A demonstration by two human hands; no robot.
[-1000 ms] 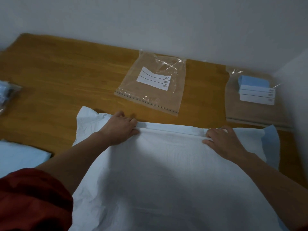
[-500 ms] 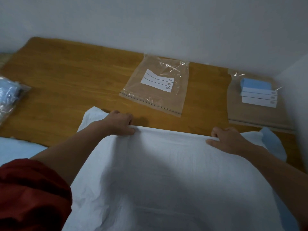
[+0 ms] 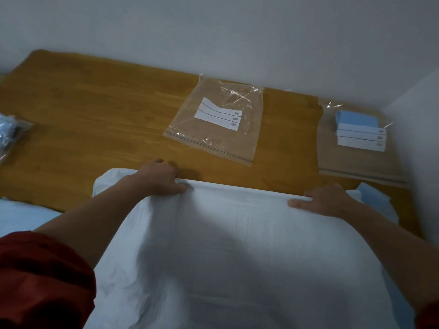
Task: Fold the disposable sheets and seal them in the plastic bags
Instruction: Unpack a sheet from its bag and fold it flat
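A large white disposable sheet lies spread over the near part of the wooden table, with a blue underside showing at its right corner. My left hand grips the sheet's far edge on the left, fingers curled over it. On the right, my right hand holds the same edge with the thumb lying on top. An empty clear zip bag with a white label lies flat beyond the sheet. A second bag at the far right holds a folded blue sheet.
A crumpled plastic bag with something blue inside sits at the table's left edge. Another pale blue sheet lies at the near left. White walls close off the back and the right side.
Both hands have drawn the sheet's far edge slightly toward me and pulled it taut; the folded band seen along that edge a second ago no longer shows.
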